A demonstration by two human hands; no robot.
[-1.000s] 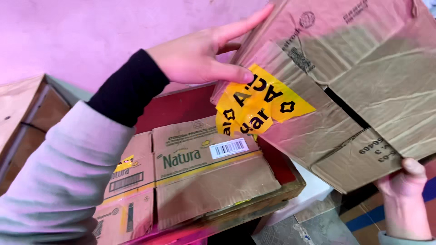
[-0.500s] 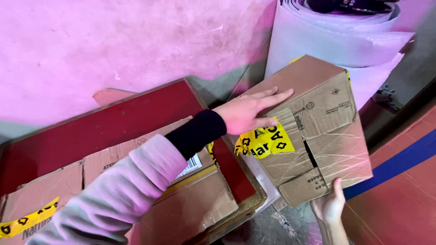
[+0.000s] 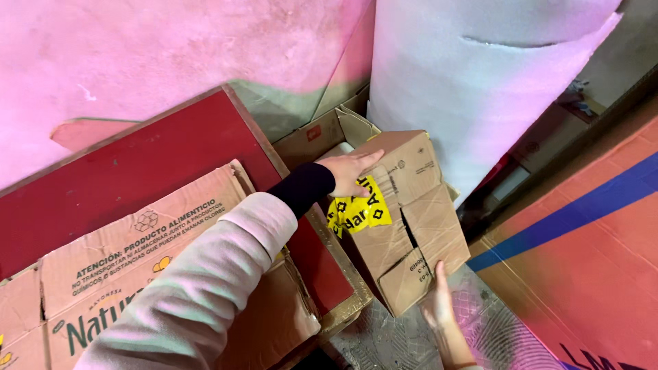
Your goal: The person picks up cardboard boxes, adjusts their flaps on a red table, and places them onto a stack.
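A brown cardboard box point(image 3: 411, 212) with yellow and black tape point(image 3: 356, 212) on one side sits low between a red board and a white roll. My left hand point(image 3: 349, 173) lies flat on the box's upper left face, just above the tape, fingers together and stretched out. My right hand point(image 3: 439, 305) presses against the box's lower edge, near its loose bottom flaps. Both hands hold the box between them.
A red wooden board point(image 3: 157, 157) leans at the left with flattened cardboard boxes point(image 3: 137, 253) on it. A large white foam roll point(image 3: 480, 89) stands behind the box. An open carton point(image 3: 322, 137) lies under it. Pink wall point(image 3: 137, 48) behind; red floor with a blue stripe point(image 3: 569, 212) at right.
The box has gone down and away from me, from close to the camera to a spot beside the white roll. Both hands stayed on it.
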